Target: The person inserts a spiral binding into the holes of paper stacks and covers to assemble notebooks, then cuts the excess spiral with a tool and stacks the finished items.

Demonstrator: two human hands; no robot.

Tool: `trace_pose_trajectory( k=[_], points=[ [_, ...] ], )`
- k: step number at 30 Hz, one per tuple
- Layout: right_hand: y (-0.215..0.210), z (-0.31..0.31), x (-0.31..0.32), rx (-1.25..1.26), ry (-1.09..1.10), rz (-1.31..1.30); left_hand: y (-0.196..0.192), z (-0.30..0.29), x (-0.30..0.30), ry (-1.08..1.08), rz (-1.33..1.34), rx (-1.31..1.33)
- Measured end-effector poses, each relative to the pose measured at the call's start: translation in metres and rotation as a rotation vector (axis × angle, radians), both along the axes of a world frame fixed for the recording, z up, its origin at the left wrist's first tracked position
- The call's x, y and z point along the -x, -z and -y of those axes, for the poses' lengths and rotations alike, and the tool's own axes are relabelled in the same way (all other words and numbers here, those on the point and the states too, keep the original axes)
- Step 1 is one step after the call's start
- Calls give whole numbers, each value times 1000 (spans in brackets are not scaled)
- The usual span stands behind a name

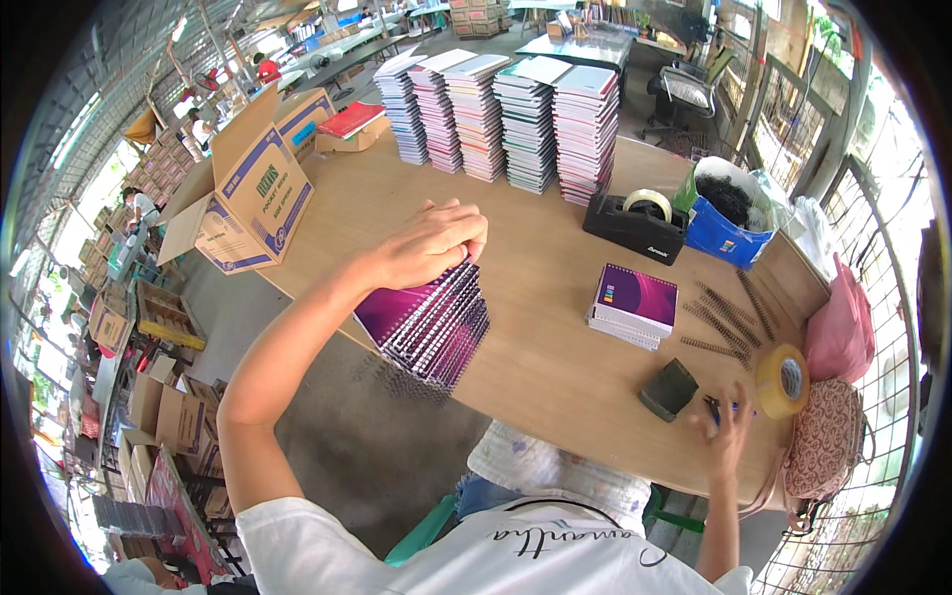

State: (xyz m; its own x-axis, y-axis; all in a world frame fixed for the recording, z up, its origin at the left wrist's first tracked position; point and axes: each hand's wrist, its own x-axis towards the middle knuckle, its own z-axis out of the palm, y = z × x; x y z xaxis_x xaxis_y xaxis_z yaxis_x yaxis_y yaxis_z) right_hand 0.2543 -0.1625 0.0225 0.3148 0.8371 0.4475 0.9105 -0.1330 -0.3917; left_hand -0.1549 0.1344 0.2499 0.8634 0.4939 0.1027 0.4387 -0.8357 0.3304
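Pressing down at the tabletop's (555, 347) near-left edge, the left hand (431, 243) has fingers clamped over a heavy, stiff, slide-prone stack of purple spiral notebooks (428, 325), best gripped underneath, while the right hand (729, 431) pinches a blue pen (716, 405).

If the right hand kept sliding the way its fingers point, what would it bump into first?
The right hand points up across the table toward the loose spiral coils, so it would probably meet those first. The tape roll sits just to its side; depth is hard to judge.
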Motion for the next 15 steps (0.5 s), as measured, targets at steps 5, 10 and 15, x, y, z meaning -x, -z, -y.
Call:
trace_pose_trajectory(
  k=[5,10,15],
  points=[
    [-16,-44,75,3,-80,-72,26,-4,1,-6,94,-160],
    [-3,-20,29,59,70,36,-8,66,-16,-111,550,-337],
    [2,-10,-18,88,-52,153,56,132,-90,109,515,241]
  ],
)
